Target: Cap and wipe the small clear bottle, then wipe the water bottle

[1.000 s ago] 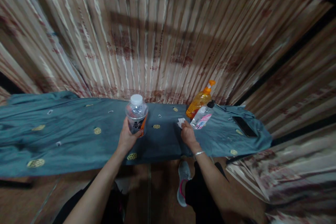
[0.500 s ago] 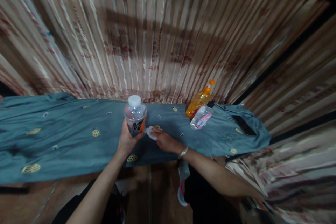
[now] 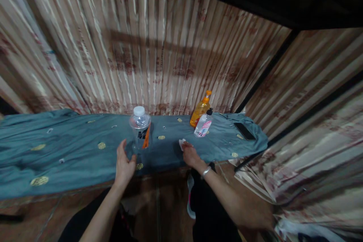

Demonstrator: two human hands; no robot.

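A clear plastic bottle [image 3: 141, 130] with a white cap and an orange-and-black label stands upright on the teal cloth [image 3: 85, 166]. Just in front and to its left is my left hand [image 3: 125, 164], fingers apart and holding nothing. My right hand [image 3: 191, 155], with a silver bracelet at the wrist, pinches a small white wipe [image 3: 182, 144] over the cloth. Behind it stand an orange pump bottle [image 3: 199, 112] and a clear bottle [image 3: 203, 125] with a black top and pink label.
A black phone [image 3: 244, 131] lies at the cloth's right end. Pleated curtains [image 3: 159, 60] hang behind and to the right, crossed by dark bars. Below the front edge my legs and a shoe [image 3: 191, 198] show above the brown floor.
My left hand has let go of the capped bottle and drawn back towards me. My right hand has moved right, away from that bottle, with the white wipe. The view has shifted.
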